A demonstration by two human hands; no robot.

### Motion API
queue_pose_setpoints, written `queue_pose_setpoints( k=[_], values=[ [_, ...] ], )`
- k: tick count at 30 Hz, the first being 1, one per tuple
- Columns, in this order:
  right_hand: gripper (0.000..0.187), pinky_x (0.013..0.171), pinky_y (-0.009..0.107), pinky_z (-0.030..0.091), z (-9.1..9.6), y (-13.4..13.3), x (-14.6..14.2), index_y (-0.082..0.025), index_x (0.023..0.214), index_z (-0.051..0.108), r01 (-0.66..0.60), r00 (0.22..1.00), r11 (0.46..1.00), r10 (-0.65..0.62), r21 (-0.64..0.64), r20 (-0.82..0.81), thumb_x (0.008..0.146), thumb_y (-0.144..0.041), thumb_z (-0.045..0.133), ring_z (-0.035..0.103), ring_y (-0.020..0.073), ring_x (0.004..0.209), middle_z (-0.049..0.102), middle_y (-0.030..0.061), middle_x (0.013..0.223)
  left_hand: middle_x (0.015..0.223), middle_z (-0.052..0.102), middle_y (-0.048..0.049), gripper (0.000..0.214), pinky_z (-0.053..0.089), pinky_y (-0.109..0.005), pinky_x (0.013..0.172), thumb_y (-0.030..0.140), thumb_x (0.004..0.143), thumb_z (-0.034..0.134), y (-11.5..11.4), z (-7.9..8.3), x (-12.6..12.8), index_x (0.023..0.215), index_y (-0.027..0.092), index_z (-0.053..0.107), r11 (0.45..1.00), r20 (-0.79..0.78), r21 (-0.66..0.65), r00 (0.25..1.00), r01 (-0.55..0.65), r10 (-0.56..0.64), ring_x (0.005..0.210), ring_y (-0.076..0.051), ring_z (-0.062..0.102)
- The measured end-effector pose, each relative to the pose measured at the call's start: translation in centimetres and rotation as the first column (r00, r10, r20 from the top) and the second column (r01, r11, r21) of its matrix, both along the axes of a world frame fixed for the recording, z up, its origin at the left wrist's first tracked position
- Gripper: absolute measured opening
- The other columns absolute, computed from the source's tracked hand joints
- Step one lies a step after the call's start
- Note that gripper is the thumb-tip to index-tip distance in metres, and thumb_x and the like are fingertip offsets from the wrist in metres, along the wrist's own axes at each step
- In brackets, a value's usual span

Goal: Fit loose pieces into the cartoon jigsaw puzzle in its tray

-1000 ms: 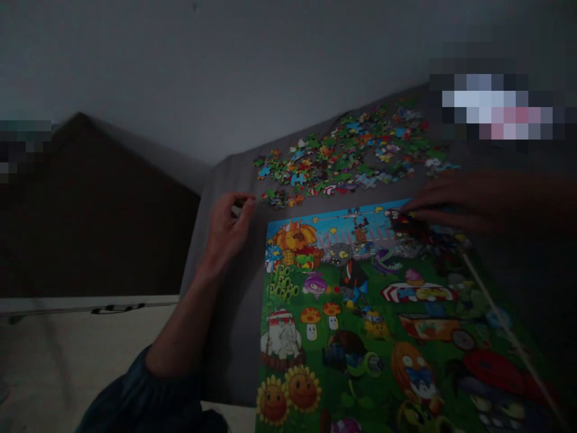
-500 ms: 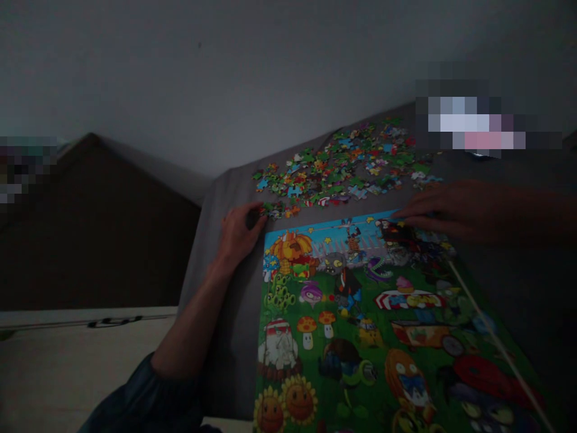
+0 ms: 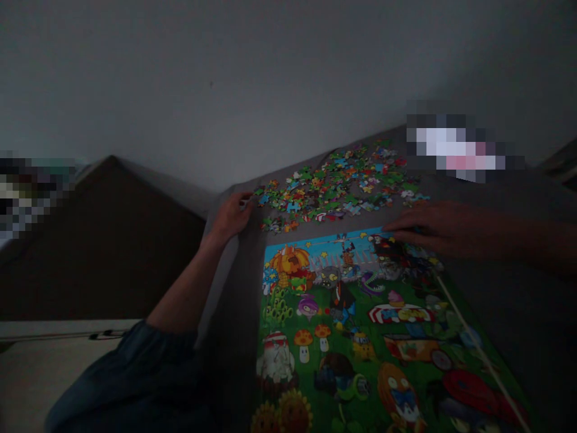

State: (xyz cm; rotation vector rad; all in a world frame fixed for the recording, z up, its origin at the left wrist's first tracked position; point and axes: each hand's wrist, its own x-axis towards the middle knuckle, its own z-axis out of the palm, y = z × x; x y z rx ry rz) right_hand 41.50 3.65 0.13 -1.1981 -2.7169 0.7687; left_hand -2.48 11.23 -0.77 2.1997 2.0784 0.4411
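A colourful cartoon picture sheet point(image 3: 342, 325) with plants and zombies lies on a grey cloth surface point(image 3: 496, 300). Beyond it is a spread of several loose jigsaw pieces point(image 3: 333, 183). My left hand point(image 3: 232, 215) reaches to the left end of that spread, fingers curled at the nearest pieces; what it pinches is too dark to make out. My right hand point(image 3: 433, 228) lies flat, fingers stretched, on the sheet's far right corner, where dark assembled pieces point(image 3: 392, 249) sit.
A thin pale stick point(image 3: 478, 349) lies along the sheet's right edge. The grey surface drops off at its left edge point(image 3: 216, 264), with a dark brown panel point(image 3: 103, 240) and a pale floor point(image 3: 27, 373) beyond. A plain wall stands behind.
My left hand has moved forward from beside the sheet's corner to the left end of the loose pieces. The view has tilted up. My right hand stays on the corner.
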Motion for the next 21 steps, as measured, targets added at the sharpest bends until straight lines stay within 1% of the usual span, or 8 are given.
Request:
queue_pose_setpoints(
  k=[2, 5, 8, 12, 15, 17, 19, 21],
  values=[
    [0.043, 0.09, 0.046, 0.053, -0.1, 0.0, 0.0, -0.018, 0.116, 0.075, 0.012, 1.0, 1.0, -0.012, 0.014, -0.023, 0.098, -0.036, 0.041, 0.071, 0.0296, 0.103, 0.076, 0.015, 0.114, 0.133, 0.068, -0.013, 0.043, 0.05, -0.035, 0.099, 0.03, 0.096, 0.053, 1.9, -0.1, 0.1, 0.136, 0.014, 0.059, 1.0, -0.022, -0.023, 1.0, -0.008, 0.008, 0.111, -0.024, 0.067],
    [0.038, 0.084, 0.043, 0.054, -0.6, 0.1, 0.1, -0.02, 0.109, 0.076, -0.009, 0.998, 0.999, 0.012, 0.048, -0.067, 0.098, -0.036, 0.043, 0.072, 0.0277, 0.095, 0.077, 0.0122, 0.106, 0.134, 0.068, -0.0146, 0.047, 0.049, -0.04, 0.102, 0.028, 0.096, 0.057, 3.7, -0.4, 0.5, 0.141, 0.015, 0.057, 0.999, -0.059, -0.031, 0.998, -0.027, 0.025, 0.116, -0.027, 0.066],
    [0.037, 0.08, 0.043, 0.055, -1.4, 0.2, 0.3, -0.021, 0.106, 0.076, -0.018, 0.995, 0.997, 0.025, 0.075, -0.095, 0.098, -0.036, 0.043, 0.072, 0.0271, 0.091, 0.077, 0.0119, 0.101, 0.132, 0.069, -0.014, 0.044, 0.048, -0.048, 0.105, 0.03, 0.096, 0.061, 4.5, -0.6, 0.8, 0.138, 0.017, 0.06, 0.999, -0.079, -0.032, 0.996, -0.034, 0.031, 0.117, -0.027, 0.066],
    [0.037, 0.081, 0.044, 0.055, -2.1, 0.3, 0.4, -0.021, 0.106, 0.076, -0.024, 0.99, 0.989, 0.043, 0.146, -0.133, 0.097, -0.038, 0.044, 0.072, 0.0282, 0.092, 0.077, 0.0124, 0.102, 0.127, 0.072, -0.0121, 0.04, 0.051, -0.044, 0.102, 0.028, 0.093, 0.063, 4.5, -0.3, 0.7, 0.131, 0.017, 0.066, 0.999, -0.056, -0.001, 0.997, -0.051, 0.051, 0.112, -0.027, 0.069],
    [0.034, 0.081, 0.042, 0.055, -2.0, 0.3, 0.5, -0.023, 0.107, 0.076, -0.027, 0.987, 0.985, 0.053, 0.17, -0.15, 0.097, -0.037, 0.048, 0.073, 0.0267, 0.091, 0.078, 0.0102, 0.102, 0.119, 0.075, -0.0141, 0.04, 0.054, -0.041, 0.097, 0.026, 0.09, 0.064, 3.6, 0.7, 0.7, 0.128, 0.012, 0.067, 0.996, -0.005, 0.042, 0.996, -0.083, 0.083, 0.105, -0.026, 0.071],
    [0.032, 0.082, 0.041, 0.054, -1.8, 0.3, 0.6, -0.023, 0.108, 0.076, -0.037, 0.987, 0.986, 0.061, 0.161, -0.146, 0.096, -0.035, 0.049, 0.072, 0.0256, 0.091, 0.078, 0.0091, 0.102, 0.119, 0.074, -0.0161, 0.043, 0.055, -0.039, 0.093, 0.028, 0.092, 0.061, 2.2, 1.8, 1.1, 0.129, 0.008, 0.064, 0.992, 0.048, 0.076, 0.995, -0.096, 0.093, 0.103, -0.025, 0.071],
    [0.031, 0.082, 0.04, 0.053, -1.6, 0.4, 0.6, -0.022, 0.108, 0.076, -0.05, 0.988, 0.987, 0.071, 0.153, -0.134, 0.096, -0.034, 0.05, 0.072, 0.0253, 0.092, 0.078, 0.0091, 0.103, 0.126, 0.072, -0.015, 0.046, 0.056, -0.036, 0.092, 0.032, 0.094, 0.057, -0.1, 3.2, 2.1, 0.133, 0.008, 0.061, 0.992, 0.107, 0.1, 0.992, -0.073, 0.062, 0.106, -0.023, 0.07],
    [0.032, 0.082, 0.04, 0.053, -1.4, 0.5, 0.6, -0.021, 0.109, 0.076, -0.065, 0.99, 0.986, 0.082, 0.154, -0.111, 0.096, -0.033, 0.049, 0.071, 0.0253, 0.093, 0.077, 0.0097, 0.105, 0.126, 0.072, -0.0086, 0.046, 0.057, -0.031, 0.087, 0.04, 0.095, 0.058, -3.2, 4.7, 3.8, 0.132, 0.013, 0.062, 0.996, 0.167, 0.091, 0.986, -0.005, -0.01, 0.102, -0.02, 0.07]
  ],
)
